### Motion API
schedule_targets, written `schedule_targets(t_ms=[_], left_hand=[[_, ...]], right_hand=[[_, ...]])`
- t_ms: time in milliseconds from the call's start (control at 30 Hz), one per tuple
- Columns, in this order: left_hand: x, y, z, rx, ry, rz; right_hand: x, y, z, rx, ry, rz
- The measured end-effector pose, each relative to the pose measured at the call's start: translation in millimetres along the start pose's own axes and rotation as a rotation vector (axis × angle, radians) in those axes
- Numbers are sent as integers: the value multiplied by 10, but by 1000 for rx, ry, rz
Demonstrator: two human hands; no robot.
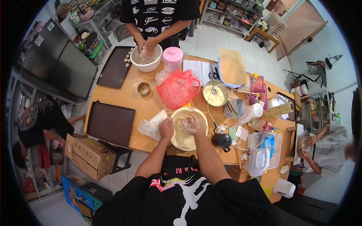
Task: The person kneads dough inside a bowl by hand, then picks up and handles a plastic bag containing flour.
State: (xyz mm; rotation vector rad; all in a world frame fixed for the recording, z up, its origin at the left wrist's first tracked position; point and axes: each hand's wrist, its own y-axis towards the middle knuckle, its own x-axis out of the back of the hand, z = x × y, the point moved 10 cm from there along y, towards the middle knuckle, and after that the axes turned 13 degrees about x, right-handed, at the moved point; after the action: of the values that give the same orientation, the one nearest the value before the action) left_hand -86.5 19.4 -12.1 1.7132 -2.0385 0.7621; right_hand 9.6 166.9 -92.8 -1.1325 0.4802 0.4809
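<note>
A cream-coloured bowl (204,119) stands at the table's near edge, in front of my body. My left hand (166,129) is closed on the bowl's left rim. Inside the bowl is my right hand (194,125), its fingers curled in and coated with pale, sticky dough (181,132). A rounded lump (189,142) of the same colour lies low in the bowl. Left of my left hand, touching or close to it, lies a clear plastic bag (154,122) with white contents. A red plastic bag (177,90) sits just behind the bowl.
Dark trays (110,124) lie at the left. Across the table a person works with both hands in a white bowl (146,67). A metal bowl (216,94) with pale batter, cables and a black-lidded container (222,141) stand at right. Other people are at both sides.
</note>
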Motion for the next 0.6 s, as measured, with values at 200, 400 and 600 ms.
schedule_targets(t_ms=[200, 400, 600], left_hand=[[45, -41, -100, -22, 39, -33], [15, -9, -66, -3, 76, -21], [12, -7, -65, -16, 55, -30]], right_hand=[[-262, -304, 122, -135, -365, 209], [-648, -712, 759, 373, -1523, 227], [-385, -153, 736, 667, -1778, 96]])
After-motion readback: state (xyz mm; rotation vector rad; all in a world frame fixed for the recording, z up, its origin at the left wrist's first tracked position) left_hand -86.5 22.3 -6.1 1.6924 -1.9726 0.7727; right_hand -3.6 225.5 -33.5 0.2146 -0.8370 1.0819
